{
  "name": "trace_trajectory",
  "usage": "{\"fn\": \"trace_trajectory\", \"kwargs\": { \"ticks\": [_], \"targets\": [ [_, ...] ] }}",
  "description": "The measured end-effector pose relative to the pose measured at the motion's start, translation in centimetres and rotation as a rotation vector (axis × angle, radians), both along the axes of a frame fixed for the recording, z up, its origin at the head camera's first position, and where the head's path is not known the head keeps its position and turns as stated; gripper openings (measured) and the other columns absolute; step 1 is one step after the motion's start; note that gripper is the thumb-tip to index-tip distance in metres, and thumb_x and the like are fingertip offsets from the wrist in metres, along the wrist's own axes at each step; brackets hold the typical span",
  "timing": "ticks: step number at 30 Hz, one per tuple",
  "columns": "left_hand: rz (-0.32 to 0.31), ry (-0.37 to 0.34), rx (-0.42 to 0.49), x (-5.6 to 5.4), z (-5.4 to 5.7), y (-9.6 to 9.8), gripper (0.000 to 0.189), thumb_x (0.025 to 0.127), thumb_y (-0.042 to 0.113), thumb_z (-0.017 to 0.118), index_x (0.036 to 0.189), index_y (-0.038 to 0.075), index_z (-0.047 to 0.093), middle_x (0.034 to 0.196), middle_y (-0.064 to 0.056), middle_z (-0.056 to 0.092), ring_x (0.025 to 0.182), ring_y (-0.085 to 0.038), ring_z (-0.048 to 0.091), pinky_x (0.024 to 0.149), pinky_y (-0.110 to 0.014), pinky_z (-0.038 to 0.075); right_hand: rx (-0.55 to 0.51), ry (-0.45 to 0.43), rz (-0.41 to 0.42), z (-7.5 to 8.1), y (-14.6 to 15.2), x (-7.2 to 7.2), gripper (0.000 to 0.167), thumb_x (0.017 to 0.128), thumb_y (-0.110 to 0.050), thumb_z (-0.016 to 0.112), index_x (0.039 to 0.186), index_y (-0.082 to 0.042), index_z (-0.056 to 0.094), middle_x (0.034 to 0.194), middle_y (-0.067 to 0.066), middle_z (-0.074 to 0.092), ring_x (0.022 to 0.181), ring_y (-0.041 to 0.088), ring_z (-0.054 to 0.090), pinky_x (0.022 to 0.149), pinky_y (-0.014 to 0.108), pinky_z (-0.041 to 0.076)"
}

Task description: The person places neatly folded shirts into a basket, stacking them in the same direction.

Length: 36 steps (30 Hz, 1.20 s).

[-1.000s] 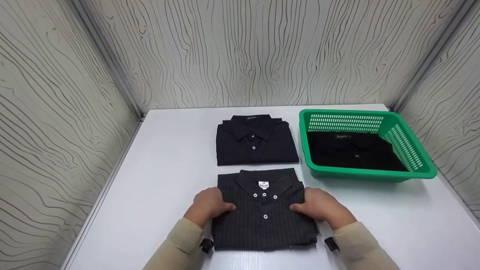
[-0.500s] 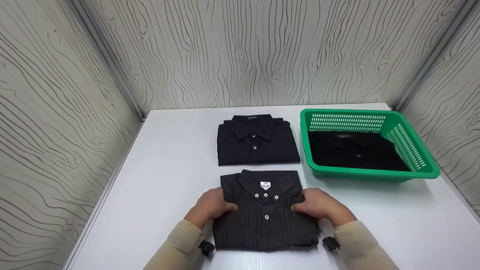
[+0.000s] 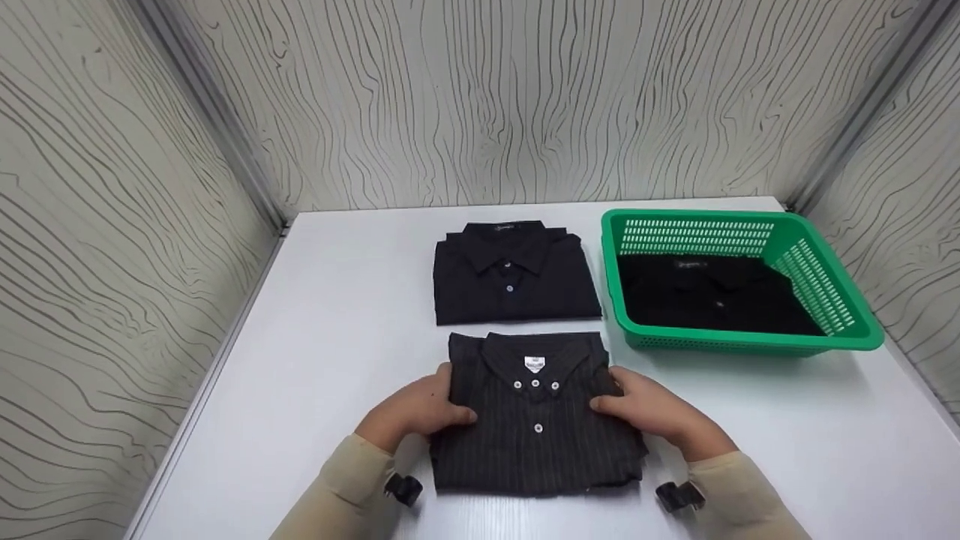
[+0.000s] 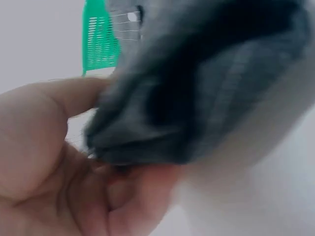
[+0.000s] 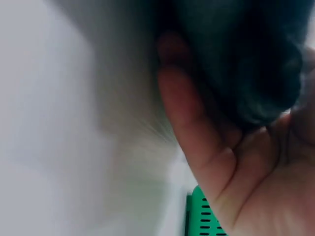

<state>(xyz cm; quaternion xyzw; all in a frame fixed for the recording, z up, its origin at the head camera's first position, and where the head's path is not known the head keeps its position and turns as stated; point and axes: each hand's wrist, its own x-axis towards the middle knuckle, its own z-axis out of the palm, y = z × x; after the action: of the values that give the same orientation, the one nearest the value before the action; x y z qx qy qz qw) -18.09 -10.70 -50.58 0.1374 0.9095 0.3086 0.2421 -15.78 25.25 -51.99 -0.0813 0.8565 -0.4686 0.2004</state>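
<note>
A folded dark pinstriped button-down shirt point(image 3: 536, 461), with a white neck label and white buttons, is held from both sides near the front of the table. My left hand point(image 3: 420, 405) grips its left side, thumb on top and fingers underneath, as the left wrist view shows around the folded fabric point(image 4: 162, 118). On the opposite side, my right hand point(image 3: 649, 405) holds the shirt with its thumb on top; in the right wrist view the fingers point(image 5: 189, 118) lie below the cloth point(image 5: 266, 88). The shirt's underside is hidden in the head view.
A second folded dark shirt point(image 3: 514, 296) lies on the white table point(image 3: 330, 315) just behind. To the back right stands a green plastic basket point(image 3: 750, 339) with a folded black shirt point(image 3: 720, 300) inside. Patterned panels point(image 3: 480, 105) wall in the back and sides.
The striped shirt has shifted slightly right, and its upper left side is drawn inward and looks raised. Both hands keep their grip. The head view has tilted a little.
</note>
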Motion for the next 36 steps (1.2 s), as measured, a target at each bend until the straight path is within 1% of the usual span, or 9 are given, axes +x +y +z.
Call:
{"fn": "trace_trajectory", "kwargs": {
  "ticks": [2, 5, 8, 14, 17, 20, 24, 31, 36],
  "targets": [
    [-0.039, -0.013, -0.002, 0.2, 0.4, -0.2, 0.093, 0.089, 0.032, 0.075, 0.154, -0.008, 0.023, 0.130, -0.026, 0.058, 0.104, -0.028, 0.062, 0.090, -0.047, 0.051, -0.032, -0.023, 0.012, 0.1, 0.1, 0.2, 0.060, 0.093, -0.026, 0.069, 0.141, 0.004, 0.049, 0.123, 0.012, 0.064, 0.107, 0.023, 0.061, 0.095, 0.043, 0.046],
    [-0.073, -0.003, -0.003, 0.3, 0.7, -0.6, 0.086, 0.092, 0.024, 0.071, 0.155, -0.006, 0.022, 0.132, -0.026, 0.057, 0.105, -0.029, 0.063, 0.090, -0.046, 0.051, -0.007, 0.015, 0.046, 0.3, 0.3, 0.5, 0.064, 0.095, -0.026, 0.068, 0.147, 0.003, 0.044, 0.132, 0.014, 0.060, 0.116, 0.025, 0.056, 0.101, 0.048, 0.043],
    [-0.092, 0.018, -0.010, 0.3, 1.0, -0.9, 0.079, 0.095, 0.020, 0.068, 0.155, -0.005, 0.023, 0.138, -0.025, 0.055, 0.117, -0.031, 0.059, 0.098, -0.047, 0.047, 0.008, 0.071, 0.077, 0.6, 0.3, 0.7, 0.062, 0.096, -0.025, 0.068, 0.148, -0.001, 0.044, 0.136, 0.015, 0.057, 0.121, 0.028, 0.053, 0.103, 0.053, 0.040],
    [-0.111, 0.028, 0.007, 0.2, 2.2, -1.4, 0.077, 0.097, 0.020, 0.067, 0.157, -0.002, 0.023, 0.140, -0.024, 0.053, 0.123, -0.030, 0.055, 0.102, -0.047, 0.044, -0.032, 0.083, 0.105, 1.8, 0.4, 1.1, 0.058, 0.099, -0.028, 0.066, 0.148, -0.005, 0.042, 0.131, 0.011, 0.062, 0.115, 0.024, 0.059, 0.098, 0.048, 0.046],
    [-0.104, 0.005, 0.055, 0.1, 3.3, -1.8, 0.077, 0.097, 0.019, 0.067, 0.157, 0.001, 0.022, 0.138, -0.023, 0.053, 0.117, -0.028, 0.058, 0.093, -0.044, 0.050, -0.093, 0.066, 0.106, 2.7, 0.6, 1.2, 0.057, 0.101, -0.028, 0.064, 0.147, -0.006, 0.039, 0.127, 0.011, 0.064, 0.110, 0.024, 0.064, 0.093, 0.040, 0.050],
    [-0.088, -0.027, 0.129, 0.1, 4.4, -2.2, 0.078, 0.098, 0.017, 0.067, 0.159, 0.004, 0.020, 0.134, -0.023, 0.054, 0.106, -0.027, 0.062, 0.076, -0.041, 0.057, -0.166, 0.071, 0.103, 3.6, 1.0, 1.2, 0.057, 0.102, -0.027, 0.062, 0.148, -0.005, 0.036, 0.127, 0.015, 0.065, 0.108, 0.026, 0.066, 0.089, 0.033, 0.053],
    [-0.073, -0.027, 0.195, -0.1, 5.9, -2.7, 0.080, 0.098, 0.017, 0.066, 0.160, 0.005, 0.017, 0.126, -0.024, 0.058, 0.090, -0.024, 0.067, 0.063, -0.037, 0.058, -0.233, 0.101, 0.082, 4.7, 1.5, 1.1, 0.059, 0.104, -0.024, 0.061, 0.150, -0.004, 0.031, 0.131, 0.019, 0.061, 0.110, 0.028, 0.066, 0.089, 0.033, 0.054],
    [-0.055, 0.010, 0.252, -0.6, 7.5, -1.3, 0.082, 0.101, 0.019, 0.063, 0.162, 0.010, 0.010, 0.127, -0.024, 0.057, 0.092, -0.022, 0.067, 0.069, -0.037, 0.058, -0.272, 0.148, -0.016, 6.2, 2.8, 0.8, 0.055, 0.105, -0.023, 0.057, 0.149, -0.004, 0.030, 0.132, 0.024, 0.055, 0.107, 0.030, 0.066, 0.086, 0.036, 0.056],
    [-0.066, 0.099, 0.235, -1.3, 7.7, 0.3, 0.081, 0.101, 0.019, 0.062, 0.163, 0.012, 0.009, 0.143, -0.025, 0.049, 0.118, -0.026, 0.059, 0.094, -0.043, 0.050, -0.246, 0.180, -0.062, 6.5, 4.0, 0.5, 0.052, 0.107, -0.025, 0.053, 0.149, -0.003, 0.030, 0.128, 0.024, 0.058, 0.102, 0.029, 0.067, 0.082, 0.037, 0.056]
  ]
}}
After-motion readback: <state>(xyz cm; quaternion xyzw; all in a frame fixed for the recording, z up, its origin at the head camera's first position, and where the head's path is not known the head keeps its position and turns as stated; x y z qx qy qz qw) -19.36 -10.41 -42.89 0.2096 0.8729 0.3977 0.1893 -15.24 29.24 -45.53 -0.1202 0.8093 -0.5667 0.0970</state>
